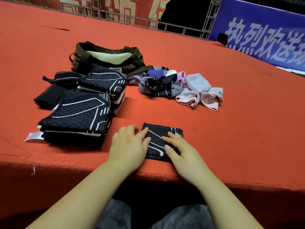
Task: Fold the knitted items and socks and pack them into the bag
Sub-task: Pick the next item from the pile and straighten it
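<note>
A small folded dark knitted piece (159,134) with white lines lies near the table's front edge. My left hand (130,147) rests flat on its left side with straight fingers. My right hand (179,149) presses its right side, fingers stretched out. To the left sit stacks of folded dark knitted items (77,113), one pile nearer, one behind (102,80). A dark camouflage bag (107,58) with a pale lining stands open behind them. A loose heap of socks (178,87) in purple, navy, grey and pink lies to the right of the bag.
Everything lies on a red cloth-covered table (231,123). A white tag (33,136) sticks out from the near stack. Metal railing and red and blue banners stand beyond the far edge. My knees show below the front edge.
</note>
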The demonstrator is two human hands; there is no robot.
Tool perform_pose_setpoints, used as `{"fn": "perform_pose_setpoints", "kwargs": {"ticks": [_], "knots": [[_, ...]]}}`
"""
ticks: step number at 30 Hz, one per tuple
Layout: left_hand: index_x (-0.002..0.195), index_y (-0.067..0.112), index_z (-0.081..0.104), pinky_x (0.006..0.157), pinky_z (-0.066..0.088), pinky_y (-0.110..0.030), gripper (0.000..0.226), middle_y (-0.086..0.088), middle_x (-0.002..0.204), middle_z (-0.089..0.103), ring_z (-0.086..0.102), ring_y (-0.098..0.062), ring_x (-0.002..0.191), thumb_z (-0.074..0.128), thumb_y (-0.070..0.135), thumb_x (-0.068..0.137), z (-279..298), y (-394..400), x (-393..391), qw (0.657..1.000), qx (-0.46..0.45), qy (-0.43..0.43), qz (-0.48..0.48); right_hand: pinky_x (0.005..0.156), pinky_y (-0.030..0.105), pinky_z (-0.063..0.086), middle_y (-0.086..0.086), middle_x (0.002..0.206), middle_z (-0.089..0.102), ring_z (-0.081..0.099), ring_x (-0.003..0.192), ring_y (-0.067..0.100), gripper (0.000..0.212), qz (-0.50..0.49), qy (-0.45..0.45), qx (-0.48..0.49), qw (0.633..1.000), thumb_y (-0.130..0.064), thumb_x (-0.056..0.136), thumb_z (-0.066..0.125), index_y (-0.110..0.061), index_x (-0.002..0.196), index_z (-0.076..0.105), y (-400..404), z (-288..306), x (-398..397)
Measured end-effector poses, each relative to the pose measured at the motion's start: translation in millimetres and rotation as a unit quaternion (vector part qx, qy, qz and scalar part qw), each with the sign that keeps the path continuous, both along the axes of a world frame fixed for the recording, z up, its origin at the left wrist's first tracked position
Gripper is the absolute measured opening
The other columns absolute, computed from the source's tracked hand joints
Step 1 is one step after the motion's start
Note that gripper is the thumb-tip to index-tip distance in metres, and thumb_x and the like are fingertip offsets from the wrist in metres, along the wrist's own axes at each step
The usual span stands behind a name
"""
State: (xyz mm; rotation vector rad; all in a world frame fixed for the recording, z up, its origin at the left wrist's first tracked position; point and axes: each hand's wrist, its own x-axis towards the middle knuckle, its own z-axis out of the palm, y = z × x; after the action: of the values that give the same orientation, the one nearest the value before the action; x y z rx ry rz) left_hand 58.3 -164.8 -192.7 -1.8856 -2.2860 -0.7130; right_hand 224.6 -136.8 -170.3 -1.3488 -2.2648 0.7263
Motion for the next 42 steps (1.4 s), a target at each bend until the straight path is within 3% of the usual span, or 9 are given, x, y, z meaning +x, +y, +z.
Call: {"fn": "perform_pose_setpoints", "kwargs": {"ticks": [4,9,13,15,18,24,30,38,42], "knots": [[0.096,0.018,0.075,0.067,0.05,-0.043,0.031,-0.013,0.099,0.066,0.061,-0.036,0.086,0.079,0.03,0.068,4.3,0.3,1.1,0.998,0.027,0.053,-0.033,0.118,0.037,0.004,-0.004,0.156,0.021,0.011,0.146,0.015,0.059,-0.156,-0.076,0.008,0.985,-0.05,0.092,0.048,-0.031,0.145,0.031,-7.0,-3.1,3.3],[0.127,0.031,0.056,0.094,0.037,-0.034,0.034,-0.001,0.119,0.047,0.046,-0.024,0.111,0.053,0.036,0.093,15.4,-4.0,6.6,0.996,-0.029,-0.084,-0.02,0.118,0.041,0.007,-0.002,0.144,0.042,0.023,0.141,0.019,0.057,-0.224,-0.034,-0.018,0.974,-0.052,0.083,0.06,-0.025,0.131,0.046,-7.9,-0.4,-0.9],[0.13,0.031,0.046,0.101,0.038,-0.036,0.037,-0.007,0.125,0.051,0.049,-0.027,0.117,0.052,0.037,0.094,32.0,5.1,2.3,0.979,-0.166,-0.117,-0.004,0.113,0.04,0.022,-0.017,0.094,0.059,0.052,0.097,0.005,0.027,-0.207,0.097,-0.012,0.974,-0.034,0.082,0.068,-0.031,0.099,0.047,-8.6,5.1,-3.6],[0.128,0.027,0.046,0.099,0.039,-0.034,0.038,-0.004,0.127,0.055,0.051,-0.024,0.117,0.056,0.032,0.092,39.5,12.0,-0.4,0.968,-0.209,-0.134,-0.022,0.089,0.023,0.045,-0.017,0.084,0.06,0.061,0.086,0.005,0.026,-0.19,0.149,-0.019,0.97,-0.027,0.083,0.068,-0.033,0.095,0.046,-11.9,7.7,-4.6],[0.127,0.025,0.048,0.094,0.039,-0.029,0.039,-0.003,0.126,0.056,0.051,-0.022,0.116,0.06,0.026,0.09,46.3,12.4,-0.5,0.963,-0.219,-0.157,-0.024,0.063,0.014,0.049,-0.01,0.087,0.069,0.066,0.071,0.003,0.028,-0.172,0.22,-0.024,0.96,-0.015,0.085,0.067,-0.033,0.098,0.049,-15.1,8.3,-4.1],[0.13,0.025,0.048,0.089,0.036,-0.027,0.041,-0.005,0.119,0.058,0.052,-0.022,0.114,0.059,0.027,0.091,63.9,4.2,-2.8,0.976,-0.115,-0.18,-0.031,0.085,0.016,0.052,-0.007,0.11,0.065,0.064,0.092,-0.004,0.051,-0.133,0.31,-0.022,0.941,0.004,0.084,0.062,-0.031,0.12,0.054,-4.2,15.3,-7.8],[0.134,0.023,0.046,0.094,0.035,-0.028,0.047,-0.008,0.122,0.053,0.05,-0.023,0.115,0.061,0.029,0.09,107.5,7.5,-39.3,0.99,-0.054,-0.126,-0.045,0.073,0.0,0.043,-0.015,0.104,0.062,0.058,0.08,-0.02,0.051,-0.067,0.308,0.018,0.949,0.005,0.086,0.059,-0.03,0.123,0.053,18.8,45.8,-43.4],[0.133,0.022,0.051,0.059,0.034,-0.015,0.046,0.005,0.085,0.055,0.054,-0.01,0.079,0.063,0.028,0.089,154.6,19.0,-129.8,0.988,-0.076,-0.128,-0.04,0.073,-0.004,0.038,-0.012,0.106,0.059,0.057,0.082,-0.005,0.049,0.007,0.26,0.041,0.965,-0.009,0.087,0.064,-0.021,0.133,0.052,50.3,88.0,-119.6],[0.132,0.023,0.052,0.073,0.036,-0.017,0.045,-0.019,0.126,0.057,0.052,-0.023,0.119,0.064,0.024,0.089,153.6,38.9,-169.1,0.98,-0.093,-0.175,-0.034,0.082,0.011,0.038,-0.009,0.112,0.061,0.058,0.097,0.005,0.053,0.019,0.23,0.045,0.972,-0.015,0.087,0.065,-0.019,0.137,0.049,68.6,90.9,-155.4]]}}
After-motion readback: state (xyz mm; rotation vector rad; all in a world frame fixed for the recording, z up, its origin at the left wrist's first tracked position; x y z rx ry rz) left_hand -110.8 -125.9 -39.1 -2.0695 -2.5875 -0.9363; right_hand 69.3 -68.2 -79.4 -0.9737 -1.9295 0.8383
